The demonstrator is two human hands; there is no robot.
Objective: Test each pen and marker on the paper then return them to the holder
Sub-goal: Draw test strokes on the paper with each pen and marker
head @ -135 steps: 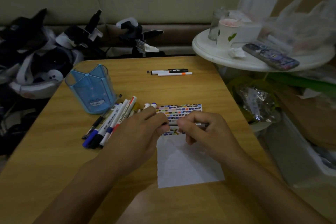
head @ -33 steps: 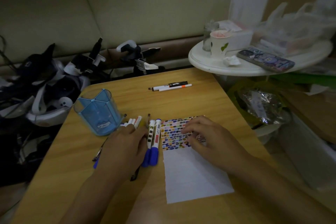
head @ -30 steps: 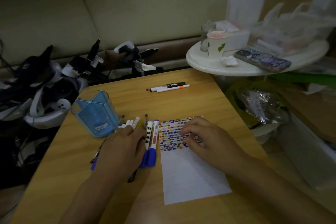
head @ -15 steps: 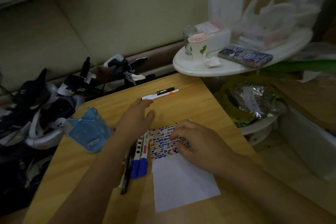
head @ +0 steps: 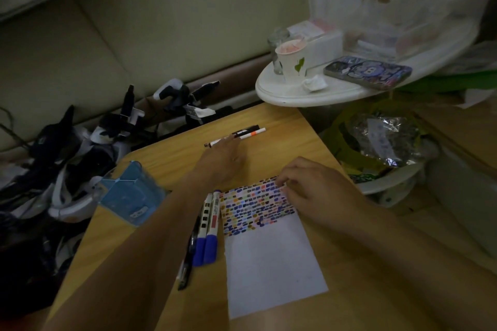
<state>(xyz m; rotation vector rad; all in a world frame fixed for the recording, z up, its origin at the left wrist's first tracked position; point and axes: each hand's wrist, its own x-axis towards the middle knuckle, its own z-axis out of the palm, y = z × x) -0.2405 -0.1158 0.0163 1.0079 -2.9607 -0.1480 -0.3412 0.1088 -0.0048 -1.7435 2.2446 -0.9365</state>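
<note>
A white paper [head: 271,255] lies on the wooden table [head: 290,140], its top third covered in small coloured marks. My right hand [head: 314,191] rests on that top edge, fingers curled, pressing the sheet down. My left hand [head: 223,158] reaches far across the table; its fingertips touch two pens [head: 248,133] lying side by side, one black and one white with an orange band. A bunch of markers [head: 207,228] with blue caps lies left of the paper, partly hidden under my left forearm. The blue translucent holder [head: 131,196] stands at the table's left edge.
A round white side table [head: 295,95] at the back right carries a paper cup [head: 291,62], a glass, a phone [head: 368,71] and plastic bags. Dark gear and straps [head: 67,148] are piled left of the table. A foil bag [head: 382,140] sits in a bin to the right.
My left hand left the marker bunch and stretched forward to the two pens at the far side. My right hand stayed on the paper. The camera tilted and moved closer.
</note>
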